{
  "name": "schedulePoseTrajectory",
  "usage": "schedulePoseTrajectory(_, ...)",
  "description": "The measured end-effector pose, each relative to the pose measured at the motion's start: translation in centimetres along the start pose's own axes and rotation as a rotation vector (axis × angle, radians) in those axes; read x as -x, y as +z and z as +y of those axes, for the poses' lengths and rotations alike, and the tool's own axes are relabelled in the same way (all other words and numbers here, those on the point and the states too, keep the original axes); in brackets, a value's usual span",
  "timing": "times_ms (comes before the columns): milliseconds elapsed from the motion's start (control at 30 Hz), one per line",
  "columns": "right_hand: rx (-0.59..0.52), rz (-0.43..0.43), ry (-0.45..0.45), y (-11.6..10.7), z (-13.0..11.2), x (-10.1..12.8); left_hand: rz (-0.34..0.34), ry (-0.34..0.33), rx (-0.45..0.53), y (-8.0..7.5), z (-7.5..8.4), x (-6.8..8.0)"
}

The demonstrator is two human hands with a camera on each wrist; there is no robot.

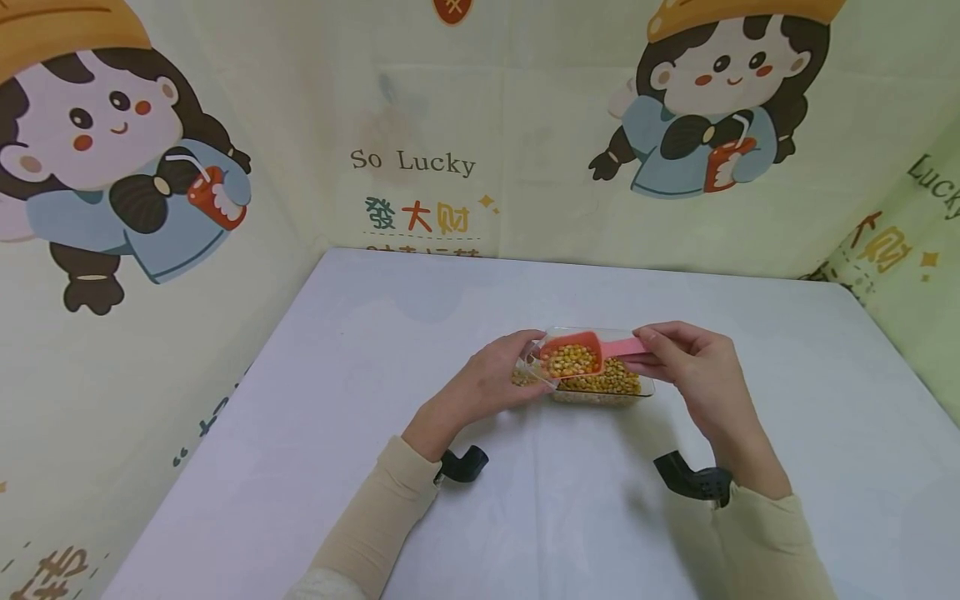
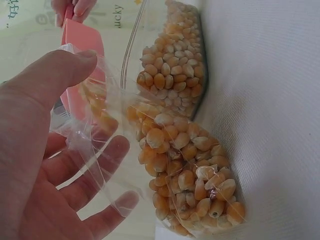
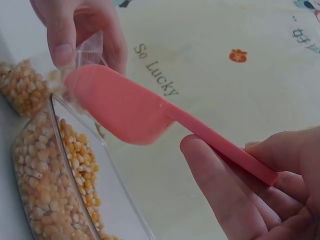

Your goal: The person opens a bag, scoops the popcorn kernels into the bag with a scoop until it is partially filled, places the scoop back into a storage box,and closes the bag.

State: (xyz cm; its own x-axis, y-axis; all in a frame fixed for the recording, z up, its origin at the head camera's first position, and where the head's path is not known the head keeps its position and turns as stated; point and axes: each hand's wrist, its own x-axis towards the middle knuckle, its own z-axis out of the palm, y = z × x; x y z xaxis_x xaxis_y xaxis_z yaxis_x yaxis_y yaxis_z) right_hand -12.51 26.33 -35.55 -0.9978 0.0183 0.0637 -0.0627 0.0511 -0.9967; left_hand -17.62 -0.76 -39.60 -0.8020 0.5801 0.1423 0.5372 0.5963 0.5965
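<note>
Scoop (image 1: 581,354) lies level, bowl toward left hand (image 1: 491,385).

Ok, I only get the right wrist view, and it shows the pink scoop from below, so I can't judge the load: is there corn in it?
Observer: Yes. In the head view the pink scoop is filled with yellow kernels; the right hand holds it over the clear container.
Operator: And how full is the bag?
Observer: The left wrist view shows the clear bag lying on the white table, kernels filling its lower part; the left hand pinches its mouth open.
</note>
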Motion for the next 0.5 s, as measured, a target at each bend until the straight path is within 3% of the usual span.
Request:
schedulePoseTrajectory(267,0.251,0.054,-0.004,1.0,-0.7,0.4,0.005,-0.004,0.007,0.0,-0.1,0.0)
schedulePoseTrajectory(500,0.298,0.069,-0.091,1.6,-1.1,0.8,0.0,-0.007,0.001,0.2,-0.2,-0.2)
